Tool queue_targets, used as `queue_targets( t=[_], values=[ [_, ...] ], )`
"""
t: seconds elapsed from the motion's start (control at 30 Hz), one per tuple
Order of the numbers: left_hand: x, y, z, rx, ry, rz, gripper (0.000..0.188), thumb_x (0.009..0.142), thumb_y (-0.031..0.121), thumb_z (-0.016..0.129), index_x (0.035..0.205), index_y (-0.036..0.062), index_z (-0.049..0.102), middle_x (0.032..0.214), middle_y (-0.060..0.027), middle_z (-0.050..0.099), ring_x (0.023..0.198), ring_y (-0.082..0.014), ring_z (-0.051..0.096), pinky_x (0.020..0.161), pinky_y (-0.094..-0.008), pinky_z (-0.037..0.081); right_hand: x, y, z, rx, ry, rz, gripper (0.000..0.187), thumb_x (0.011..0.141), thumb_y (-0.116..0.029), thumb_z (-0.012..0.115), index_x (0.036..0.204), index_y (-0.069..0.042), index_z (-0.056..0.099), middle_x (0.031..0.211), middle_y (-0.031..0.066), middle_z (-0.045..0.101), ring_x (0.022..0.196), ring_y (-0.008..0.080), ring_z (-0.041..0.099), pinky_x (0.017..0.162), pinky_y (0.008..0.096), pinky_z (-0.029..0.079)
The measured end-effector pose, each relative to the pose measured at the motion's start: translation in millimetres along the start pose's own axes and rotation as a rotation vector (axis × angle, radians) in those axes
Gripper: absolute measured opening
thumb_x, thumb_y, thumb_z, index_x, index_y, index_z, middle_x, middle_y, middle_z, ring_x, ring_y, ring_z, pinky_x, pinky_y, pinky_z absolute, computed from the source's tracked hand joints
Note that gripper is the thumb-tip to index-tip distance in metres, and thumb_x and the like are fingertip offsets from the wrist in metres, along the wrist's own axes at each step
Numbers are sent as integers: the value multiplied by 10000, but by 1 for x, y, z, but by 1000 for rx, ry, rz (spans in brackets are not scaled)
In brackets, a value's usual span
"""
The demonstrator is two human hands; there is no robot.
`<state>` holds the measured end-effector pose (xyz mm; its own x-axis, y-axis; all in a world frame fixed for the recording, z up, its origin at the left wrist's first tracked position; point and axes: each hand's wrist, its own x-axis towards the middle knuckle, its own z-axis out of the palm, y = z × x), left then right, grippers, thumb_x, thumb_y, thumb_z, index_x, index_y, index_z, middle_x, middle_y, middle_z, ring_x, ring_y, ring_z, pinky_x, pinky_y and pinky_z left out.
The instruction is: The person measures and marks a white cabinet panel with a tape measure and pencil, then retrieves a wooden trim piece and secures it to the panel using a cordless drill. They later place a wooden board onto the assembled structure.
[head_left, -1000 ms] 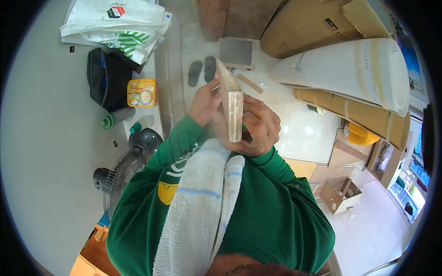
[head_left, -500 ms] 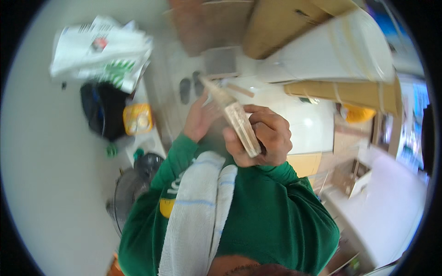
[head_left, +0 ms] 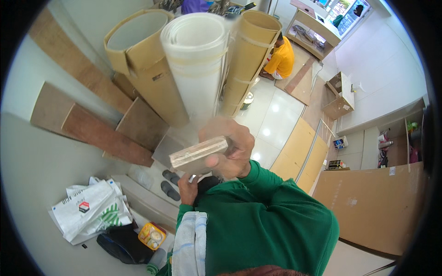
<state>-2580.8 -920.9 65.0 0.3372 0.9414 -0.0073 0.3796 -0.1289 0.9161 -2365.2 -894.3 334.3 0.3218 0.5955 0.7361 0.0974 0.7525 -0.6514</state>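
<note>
1. Up close in the head view, the right hand (head_left: 232, 149) is clenched around one end of a thick offcut of plywood (head_left: 197, 155), thumb pressed on its layered edge; the block sits just left of centre and juts toward nine o'clock.
2. Below it, at about seven o'clock from the block, the left hand (head_left: 187, 189) reaches up to the block's underside; whether it grips or only touches cannot be told, since the block hides its fingers.
3. Both green sleeves (head_left: 271, 216) rise from six o'clock, with a white towel with blue stripes (head_left: 189, 244) draped beside them.
4. Toward twelve o'clock stand large cardboard tubes (head_left: 248, 60) and a white roll (head_left: 198, 64); brown boards (head_left: 106, 135) lean at ten o'clock.
5. Near eight o'clock lie white printed sacks (head_left: 90, 209), a black bag (head_left: 117, 244) and a yellow box (head_left: 152, 235); a pair of grey slippers (head_left: 169, 184) rests on the floor.
6. Far off at one o'clock, a person in a yellow shirt (head_left: 281, 60) crouches on the tiled floor (head_left: 271, 119).
</note>
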Motion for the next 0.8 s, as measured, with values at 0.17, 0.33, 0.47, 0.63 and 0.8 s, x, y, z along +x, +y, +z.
queue_targets(
  t=[0.17,0.33,0.47,0.63,0.8],
  values=[
    [37,36,66,-115,-101,27,271,940,18,797,1200,-37,745,1055,-232,789,975,-330,787,872,-444,627,7,6,-105,-144,101,-8,639,1005,-543,790,1202,56,684,997,102,743,796,177,677,707,321,538],
    [94,92,154,32,-185,116,248,932,24,810,1164,-28,740,1061,-213,784,962,-290,781,856,-421,633,-39,53,-269,-423,245,434,630,1009,-456,813,1405,-9,615,1149,119,737,852,205,712,789,347,584],
    [136,163,248,-103,-235,159,202,932,46,821,1117,-3,757,1026,-166,785,937,-256,780,817,-380,639,-126,86,-393,-879,3,810,902,891,-366,927,1596,-47,464,1325,196,693,1084,339,724,938,423,607],
    [165,258,360,-123,-342,389,212,934,97,855,1098,-10,772,983,-126,789,884,-219,778,784,-351,638,-198,109,-461,-892,53,679,1293,770,-373,1019,1736,-59,218,1575,231,544,1415,407,604,1140,479,547],
    [160,340,454,-162,-506,483,235,951,126,851,1126,-18,790,1020,-144,800,870,-240,797,804,-351,645,-199,116,-500,-525,634,748,1105,831,-216,989,1630,-56,243,1455,204,614,1372,322,628,1145,476,548]
  ],
)
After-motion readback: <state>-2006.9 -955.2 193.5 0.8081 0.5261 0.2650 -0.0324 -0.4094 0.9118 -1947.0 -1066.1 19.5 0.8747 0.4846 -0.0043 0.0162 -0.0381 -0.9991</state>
